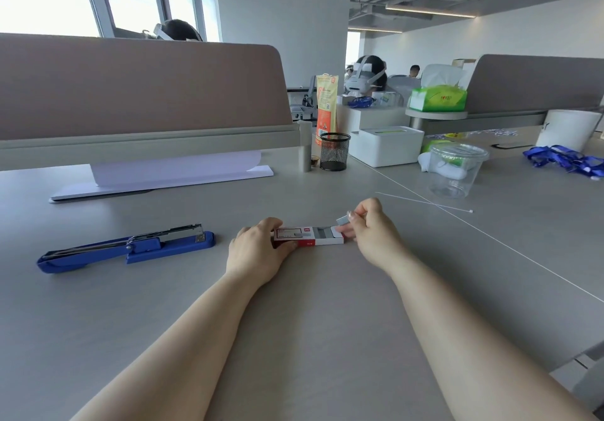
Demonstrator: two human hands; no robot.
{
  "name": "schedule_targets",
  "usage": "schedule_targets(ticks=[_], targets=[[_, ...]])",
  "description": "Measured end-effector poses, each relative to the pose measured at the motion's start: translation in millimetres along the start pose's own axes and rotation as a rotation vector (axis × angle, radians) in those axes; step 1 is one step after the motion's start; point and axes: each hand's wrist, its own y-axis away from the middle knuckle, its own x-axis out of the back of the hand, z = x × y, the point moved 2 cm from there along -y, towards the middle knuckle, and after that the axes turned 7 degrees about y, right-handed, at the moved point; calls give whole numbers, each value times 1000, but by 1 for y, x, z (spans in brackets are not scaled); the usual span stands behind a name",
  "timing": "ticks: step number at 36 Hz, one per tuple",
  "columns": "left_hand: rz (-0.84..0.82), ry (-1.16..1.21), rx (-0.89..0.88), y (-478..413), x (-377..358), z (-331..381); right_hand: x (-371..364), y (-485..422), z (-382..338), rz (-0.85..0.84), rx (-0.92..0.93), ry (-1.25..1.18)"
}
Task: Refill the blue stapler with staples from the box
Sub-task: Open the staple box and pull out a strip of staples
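The blue stapler (127,247) lies on the grey desk at the left, its top arm swung open and the metal staple channel showing. A small red and white staple box (307,237) sits at the desk's middle with its inner tray slid out to the right, grey staple strips visible inside. My left hand (258,254) grips the box's left end and holds it down. My right hand (372,227) is just right of the tray, thumb and fingers pinched on a short strip of staples (343,220) lifted slightly above the tray.
A black mesh pen cup (334,151), a white tissue box (387,145) and a clear plastic cup (456,169) stand behind the box. A thin white stick (425,202) lies to the right. Blue lanyards (565,160) sit far right. A white paper stand (163,178) is behind the stapler.
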Motion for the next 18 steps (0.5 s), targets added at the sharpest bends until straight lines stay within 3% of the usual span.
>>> schedule_targets(ticks=[18], targets=[[-4, 19, -3, -2, -2, 0, -18, 11, -21, -125, 94, -160]])
